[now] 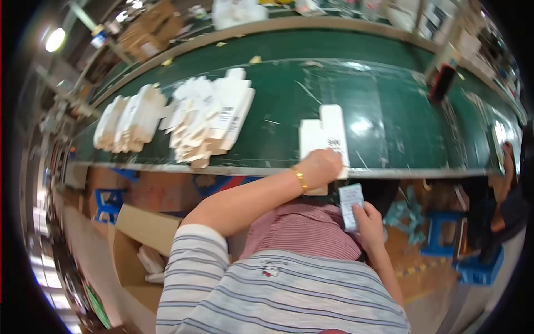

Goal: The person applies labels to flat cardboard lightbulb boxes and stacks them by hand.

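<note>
My left hand [321,167] wears a gold bracelet and lies on a flat white carton [332,123] at the front edge of the green table [272,111]. Its fingers are curled together; whether they pinch the carton or something small is hidden. Below the table edge, my right hand [368,221] holds a pale blue printed paper [350,201] between thumb and fingers. Left of the carton, a fanned pile of flat white cartons [228,111] rests on the table. Farther left lie stacks of white cartons [136,118].
A dark red object [442,83] stands at the table's right. An open cardboard box [150,228] is at lower left. Blue stools [439,234] stand at lower right, near another person's arm [505,172]. A raised rim [311,23] runs along the far side.
</note>
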Action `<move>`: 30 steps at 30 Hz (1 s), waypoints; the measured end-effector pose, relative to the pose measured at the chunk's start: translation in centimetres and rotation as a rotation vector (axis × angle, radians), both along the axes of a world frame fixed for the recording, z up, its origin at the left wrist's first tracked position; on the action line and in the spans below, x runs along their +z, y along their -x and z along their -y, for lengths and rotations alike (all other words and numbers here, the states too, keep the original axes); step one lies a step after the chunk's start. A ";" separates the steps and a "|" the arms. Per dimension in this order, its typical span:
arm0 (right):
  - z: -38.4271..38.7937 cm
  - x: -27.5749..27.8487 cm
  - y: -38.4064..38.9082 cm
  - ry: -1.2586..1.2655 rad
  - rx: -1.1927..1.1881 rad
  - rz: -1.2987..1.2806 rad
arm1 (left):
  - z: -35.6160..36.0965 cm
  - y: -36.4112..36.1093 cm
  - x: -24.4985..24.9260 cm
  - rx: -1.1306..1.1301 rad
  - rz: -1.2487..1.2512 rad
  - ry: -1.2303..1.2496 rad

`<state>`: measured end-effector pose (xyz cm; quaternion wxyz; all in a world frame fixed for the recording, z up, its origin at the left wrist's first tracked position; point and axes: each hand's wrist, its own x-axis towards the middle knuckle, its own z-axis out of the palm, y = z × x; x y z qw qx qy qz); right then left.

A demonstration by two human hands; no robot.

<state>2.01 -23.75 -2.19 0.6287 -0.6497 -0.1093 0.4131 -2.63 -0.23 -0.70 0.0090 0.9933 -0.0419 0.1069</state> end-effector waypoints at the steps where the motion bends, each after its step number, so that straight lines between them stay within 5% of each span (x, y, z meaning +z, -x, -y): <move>1: -0.1 0.6 0.1 -0.006 0.000 -0.008 | -0.4 -0.1 1.3 -0.080 0.011 -0.043; 8: -0.7 2.1 0.1 -0.037 0.001 -0.075 | -9.7 6.5 12.4 -0.046 0.369 -0.113; 16: -1.6 2.5 -1.7 -0.039 0.072 0.189 | -17.9 15.5 10.9 0.284 0.182 -0.277; 19: -2.2 3.4 -1.3 -0.074 0.067 0.233 | -8.7 11.4 9.2 0.365 0.345 0.378; 22: -2.7 3.7 -0.7 -0.090 0.054 0.241 | 0.9 7.6 5.8 0.285 0.065 1.366; 25: -2.3 3.7 -1.1 -0.102 0.074 0.261 | 4.8 5.8 3.0 0.342 0.030 1.787; 27: -3.2 5.7 -0.8 -0.169 -0.016 0.210 | 5.1 5.5 3.2 0.329 -0.018 1.747; 30: -3.0 6.9 -2.4 -0.154 0.156 0.582 | 5.3 5.5 4.3 0.334 -0.071 1.645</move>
